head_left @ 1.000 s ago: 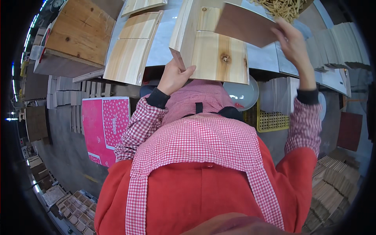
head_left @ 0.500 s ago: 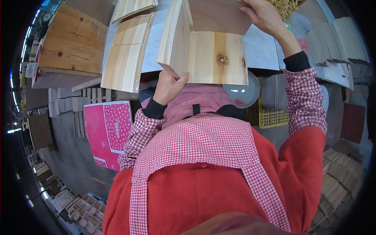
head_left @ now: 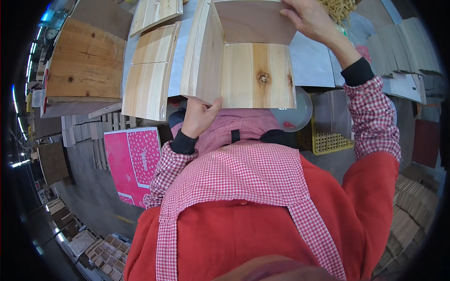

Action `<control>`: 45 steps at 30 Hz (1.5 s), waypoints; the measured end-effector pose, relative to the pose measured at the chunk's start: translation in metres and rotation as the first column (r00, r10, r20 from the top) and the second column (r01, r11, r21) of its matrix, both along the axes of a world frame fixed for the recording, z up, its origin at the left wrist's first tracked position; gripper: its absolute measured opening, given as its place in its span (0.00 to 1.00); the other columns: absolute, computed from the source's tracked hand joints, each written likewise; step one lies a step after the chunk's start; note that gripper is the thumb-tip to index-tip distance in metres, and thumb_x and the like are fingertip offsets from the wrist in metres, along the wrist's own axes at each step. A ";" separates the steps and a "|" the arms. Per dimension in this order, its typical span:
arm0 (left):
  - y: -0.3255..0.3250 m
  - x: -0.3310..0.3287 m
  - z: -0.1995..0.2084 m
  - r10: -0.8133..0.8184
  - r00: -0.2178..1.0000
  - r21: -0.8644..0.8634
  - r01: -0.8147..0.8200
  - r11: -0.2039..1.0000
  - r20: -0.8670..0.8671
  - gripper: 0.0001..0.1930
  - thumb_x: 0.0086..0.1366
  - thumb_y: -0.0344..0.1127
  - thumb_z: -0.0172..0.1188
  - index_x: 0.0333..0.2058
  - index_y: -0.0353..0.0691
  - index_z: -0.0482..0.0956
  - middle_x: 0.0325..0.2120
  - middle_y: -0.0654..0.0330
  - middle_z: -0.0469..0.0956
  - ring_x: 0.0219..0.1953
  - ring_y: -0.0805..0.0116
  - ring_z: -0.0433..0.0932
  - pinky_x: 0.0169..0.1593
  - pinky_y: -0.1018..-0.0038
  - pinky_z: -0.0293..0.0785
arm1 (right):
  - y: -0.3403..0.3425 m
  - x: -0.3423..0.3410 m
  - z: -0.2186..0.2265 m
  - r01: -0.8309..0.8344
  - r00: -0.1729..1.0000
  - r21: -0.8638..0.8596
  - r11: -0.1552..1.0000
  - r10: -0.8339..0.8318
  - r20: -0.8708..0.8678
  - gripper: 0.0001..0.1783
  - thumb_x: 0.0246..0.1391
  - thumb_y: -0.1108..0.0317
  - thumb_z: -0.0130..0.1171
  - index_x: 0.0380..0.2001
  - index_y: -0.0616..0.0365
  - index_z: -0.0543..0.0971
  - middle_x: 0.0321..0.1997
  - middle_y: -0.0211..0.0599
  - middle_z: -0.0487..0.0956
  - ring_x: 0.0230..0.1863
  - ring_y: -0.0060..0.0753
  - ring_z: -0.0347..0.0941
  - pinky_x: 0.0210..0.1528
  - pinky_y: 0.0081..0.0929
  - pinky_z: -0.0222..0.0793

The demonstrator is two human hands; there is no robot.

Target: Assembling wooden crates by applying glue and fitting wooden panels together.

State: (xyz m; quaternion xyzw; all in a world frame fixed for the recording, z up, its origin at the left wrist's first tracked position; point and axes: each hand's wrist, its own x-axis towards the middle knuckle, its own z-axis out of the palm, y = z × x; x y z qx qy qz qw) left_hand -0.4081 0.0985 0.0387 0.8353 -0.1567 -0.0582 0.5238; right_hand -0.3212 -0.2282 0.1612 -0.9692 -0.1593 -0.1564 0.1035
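Note:
A partly formed wooden box (head_left: pixel 259 77) lies before me: a pale panel with a dark knot, a left side panel (head_left: pixel 204 61) standing on edge, and a brown far panel (head_left: pixel 253 22). My left hand (head_left: pixel 200 116) pinches the near lower corner of the side panel, thumb on the inside and the other fingers largely hidden. At the far right, my right hand (head_left: pixel 313 21) grips the upper right edge of the far panel between thumb and fingers. To the left lie pale grooved boards (head_left: pixel 149 75), partly overlapping.
A large knotty wooden block or box (head_left: pixel 84 61) stands at the left. Below it sits a pink carton (head_left: pixel 124 164). A translucent basin (head_left: pixel 300 112) and a yellow crate (head_left: pixel 330 143) are under the table's right side. Stacked boards (head_left: pixel 405 47) stand at right, near pale shavings (head_left: pixel 338 10).
The box sits slightly lower and further left in the picture, and its interior shows more. Both hands keep their holds; the surroundings have also shifted a little in view.

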 end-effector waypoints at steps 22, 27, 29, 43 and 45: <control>0.000 -0.002 0.009 -0.004 0.999 0.036 0.002 0.999 0.050 0.09 0.56 0.29 0.59 0.33 0.27 0.77 0.23 0.49 0.79 0.24 0.62 0.79 0.29 0.71 0.73 | 0.035 0.019 -0.034 0.014 0.991 -0.059 0.998 -0.006 0.131 0.13 0.48 0.57 0.61 0.29 0.53 0.73 0.23 0.40 0.77 0.29 0.46 0.75 0.28 0.41 0.68; 0.003 0.002 0.009 -0.037 0.998 0.112 0.041 0.993 -0.042 0.10 0.56 0.29 0.59 0.34 0.28 0.77 0.26 0.48 0.78 0.26 0.58 0.78 0.31 0.70 0.74 | 0.032 0.027 -0.032 0.033 0.992 -0.070 0.997 -0.025 0.120 0.13 0.48 0.57 0.61 0.27 0.53 0.72 0.22 0.40 0.77 0.28 0.46 0.75 0.28 0.41 0.67; 0.001 0.002 0.010 -0.036 0.999 0.061 0.037 0.997 -0.024 0.11 0.56 0.29 0.59 0.36 0.28 0.77 0.28 0.47 0.78 0.28 0.57 0.78 0.32 0.69 0.74 | 0.033 0.027 -0.030 0.027 0.995 -0.085 0.996 -0.018 0.097 0.13 0.49 0.57 0.61 0.28 0.54 0.72 0.23 0.40 0.77 0.28 0.46 0.75 0.28 0.41 0.68; 0.001 0.000 0.014 -0.027 0.999 0.089 0.023 0.996 0.036 0.11 0.54 0.29 0.58 0.35 0.27 0.76 0.30 0.44 0.77 0.31 0.51 0.78 0.35 0.68 0.73 | 0.038 0.024 -0.032 0.015 0.994 -0.093 0.996 -0.005 0.113 0.13 0.49 0.59 0.60 0.29 0.54 0.71 0.25 0.40 0.77 0.30 0.47 0.75 0.28 0.40 0.68; -0.001 0.001 0.015 -0.046 0.997 0.119 0.039 0.992 0.055 0.11 0.54 0.29 0.58 0.33 0.26 0.76 0.29 0.43 0.77 0.31 0.50 0.78 0.35 0.68 0.73 | 0.032 0.036 -0.027 0.005 0.996 -0.118 0.993 0.005 0.085 0.13 0.49 0.59 0.60 0.29 0.54 0.70 0.25 0.40 0.77 0.30 0.47 0.75 0.29 0.41 0.68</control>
